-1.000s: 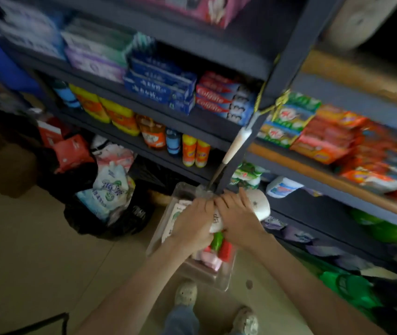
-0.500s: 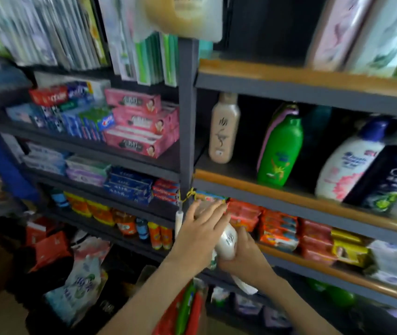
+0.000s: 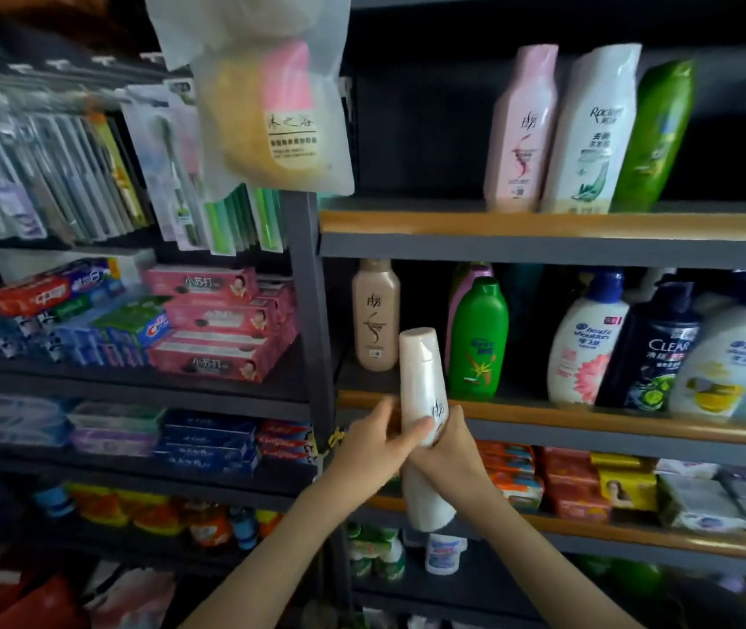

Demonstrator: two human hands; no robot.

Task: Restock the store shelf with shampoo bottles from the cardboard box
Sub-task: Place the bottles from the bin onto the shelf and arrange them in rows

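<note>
I hold a pale cream shampoo bottle (image 3: 421, 379) upright in front of the shampoo shelf (image 3: 543, 417). My right hand (image 3: 450, 451) wraps its middle from the right. My left hand (image 3: 378, 447) presses on it from the left, fingers spread over the label. The bottle's cap reaches up beside a beige bottle (image 3: 375, 322) and a green bottle (image 3: 478, 338) standing on that shelf. The cardboard box is out of view.
White, dark blue and more white pump bottles (image 3: 655, 351) fill the shelf's right side. Pink, white and green bottles (image 3: 584, 129) stand on the shelf above. Toothpaste boxes (image 3: 217, 324) are stacked left of the grey upright post (image 3: 312, 311). A bagged sponge (image 3: 267, 97) hangs above.
The view has swung up from the floor and box to the shampoo shelves. Both hands have raised the bottle from the box and turned it upright.
</note>
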